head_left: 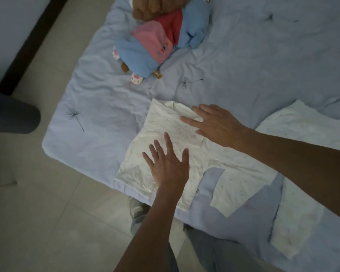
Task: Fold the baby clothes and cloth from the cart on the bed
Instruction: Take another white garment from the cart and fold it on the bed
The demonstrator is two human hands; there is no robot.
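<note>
I can read nothing here: the marks on the plush toy (145,48) and its brown tag (157,74) are too blurred.

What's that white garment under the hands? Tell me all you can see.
The white garment is thin, soft-looking cloth, wrinkled, with a faint speckled print. It lies spread flat on the pale blue bed cover near the bed's corner. The left hand and right hand both rest on it, fingers straight.

plush toy (153,44), tiled floor (47,213)

White speckled baby clothes (171,122), pale blue dandelion-print bedsheet (98,99)
</note>
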